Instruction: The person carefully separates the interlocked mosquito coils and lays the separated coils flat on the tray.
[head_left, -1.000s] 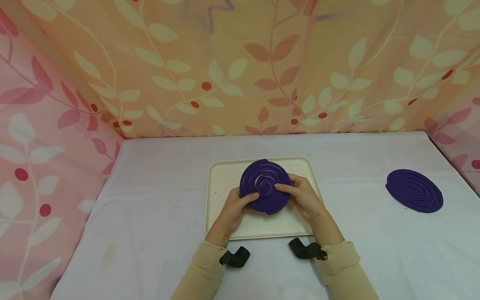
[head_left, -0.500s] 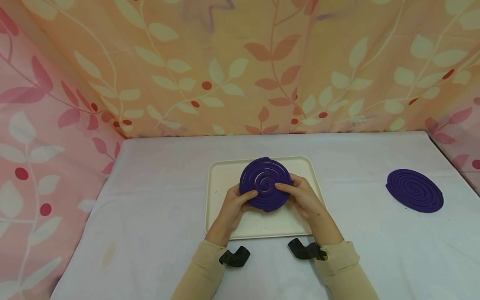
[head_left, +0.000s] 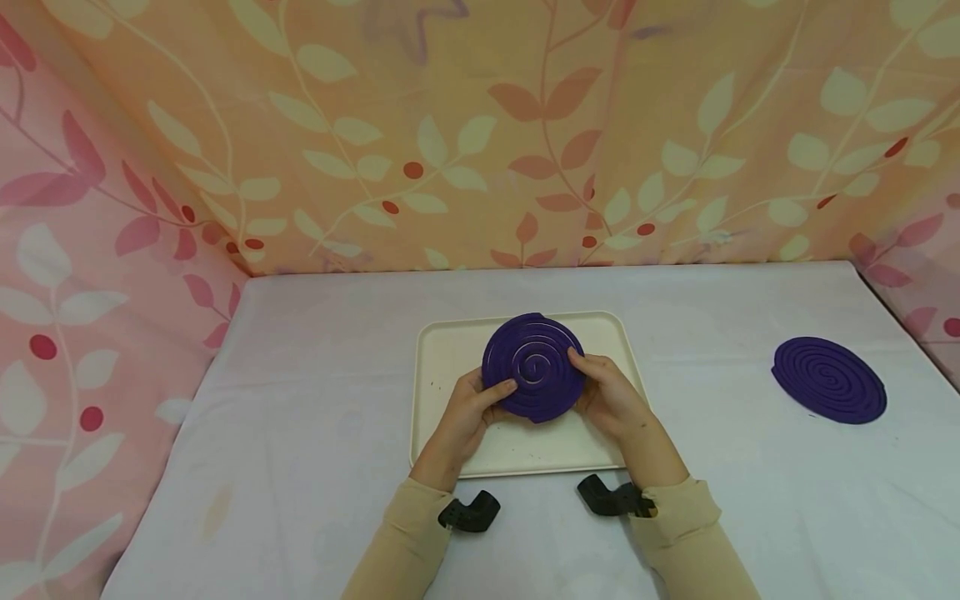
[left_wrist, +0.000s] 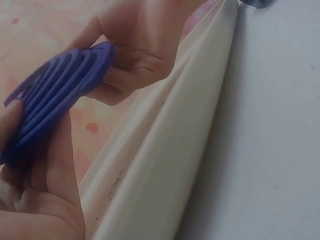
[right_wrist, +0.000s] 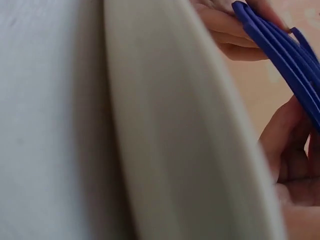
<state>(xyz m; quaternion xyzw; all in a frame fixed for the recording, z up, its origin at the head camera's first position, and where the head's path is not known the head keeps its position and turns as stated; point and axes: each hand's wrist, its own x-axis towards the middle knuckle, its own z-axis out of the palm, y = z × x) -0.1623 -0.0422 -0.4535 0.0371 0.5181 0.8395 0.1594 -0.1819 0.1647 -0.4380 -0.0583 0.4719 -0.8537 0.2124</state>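
A purple spiral disc (head_left: 534, 350), flat and round with thin gaps between its coils, is held up above a cream tray (head_left: 442, 350). My left hand (head_left: 465, 415) pinches its lower left edge, thumb on the face and fingers behind. On the right edge my right hand (head_left: 617, 398) grips it the same way, its thumb near the rim. Seen from the side in the left wrist view, the disc (left_wrist: 55, 95) is thin and ridged. The right wrist view catches only part of the disc (right_wrist: 285, 55). Fingers behind the disc are mostly hidden in the head view.
A second purple spiral disc (head_left: 828, 380) lies flat on the white tablecloth (head_left: 315, 400) at the right. Patterned curtains (head_left: 450, 125) rise behind the table and along its sides. Small dark specks dot the tray.
My right thumb has slid outward and up, from near the disc's centre to its right rim. The disc has risen slightly and shifted a little right. The left hand stays nearly still.
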